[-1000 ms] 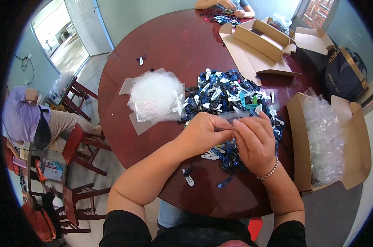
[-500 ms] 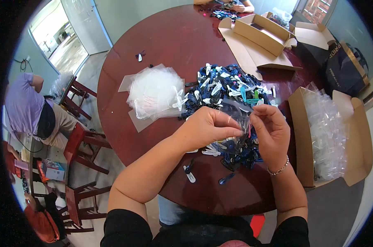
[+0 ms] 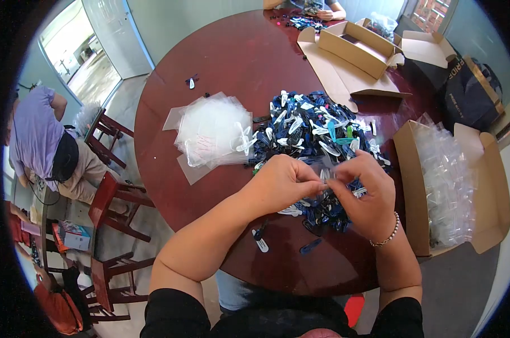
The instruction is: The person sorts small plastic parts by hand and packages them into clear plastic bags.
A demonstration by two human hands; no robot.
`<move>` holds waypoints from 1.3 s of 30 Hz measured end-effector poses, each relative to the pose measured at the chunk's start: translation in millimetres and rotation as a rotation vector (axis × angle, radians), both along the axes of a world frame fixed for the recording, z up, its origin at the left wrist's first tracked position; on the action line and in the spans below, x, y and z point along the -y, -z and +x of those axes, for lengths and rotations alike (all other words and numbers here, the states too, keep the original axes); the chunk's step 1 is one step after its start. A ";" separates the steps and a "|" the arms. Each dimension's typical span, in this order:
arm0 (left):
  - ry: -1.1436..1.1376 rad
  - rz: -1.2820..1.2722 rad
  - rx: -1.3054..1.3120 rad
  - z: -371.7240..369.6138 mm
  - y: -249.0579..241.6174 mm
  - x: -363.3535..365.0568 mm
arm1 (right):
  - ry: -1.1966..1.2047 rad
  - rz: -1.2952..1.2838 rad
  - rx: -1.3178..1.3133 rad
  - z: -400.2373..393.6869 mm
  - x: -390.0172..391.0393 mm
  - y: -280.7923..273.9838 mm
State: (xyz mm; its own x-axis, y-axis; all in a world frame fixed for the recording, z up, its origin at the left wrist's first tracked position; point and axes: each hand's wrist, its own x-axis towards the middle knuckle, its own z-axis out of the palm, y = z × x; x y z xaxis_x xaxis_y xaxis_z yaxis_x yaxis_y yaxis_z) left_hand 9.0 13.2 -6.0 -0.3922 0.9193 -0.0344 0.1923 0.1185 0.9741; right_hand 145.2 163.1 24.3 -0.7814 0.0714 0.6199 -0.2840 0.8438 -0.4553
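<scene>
My left hand [image 3: 289, 183] and my right hand [image 3: 369, 191] meet over a heap of snap hair clips [image 3: 303, 121] in blue, black, white and teal. Between them is a small clear plastic bag [image 3: 325, 167], slightly blurred. Thumb and fingers of both hands pinch it, and what it contains is hard to make out. A white hair clip [image 3: 262, 244] and a dark blue hair clip [image 3: 310, 246] lie apart from the heap, nearer my body. To the left of the heap rests a stack of clear plastic bags [image 3: 213, 129].
On the right stands an open cardboard box [image 3: 411, 194] full of filled clear bags. Another open box [image 3: 353, 49] sits at the back, near a person's hand [image 3: 329, 14]. A dark shopping bag [image 3: 473, 98] is behind. Stools [image 3: 120, 205] and other people are at left.
My hands have come closer together, and the bag between them now shows less of itself. My right hand has turned inward and slightly left.
</scene>
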 end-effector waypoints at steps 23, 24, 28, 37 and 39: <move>-0.081 0.099 -0.582 -0.7 0.2 2.2 | -0.046 0.266 0.013 9.2 -2.3 -6.8; -0.075 0.105 -0.609 -1.2 0.7 2.4 | -0.065 0.214 0.016 8.5 -1.0 -6.5; -0.054 0.106 -0.697 -6.1 2.9 3.7 | -0.068 0.165 0.045 9.5 3.3 -8.8; -0.145 0.250 -0.843 -8.9 7.3 2.9 | -0.168 0.046 0.327 10.2 5.7 -8.2; -0.137 0.301 -0.872 -10.3 9.3 1.7 | -0.170 0.102 0.376 9.4 6.7 -6.1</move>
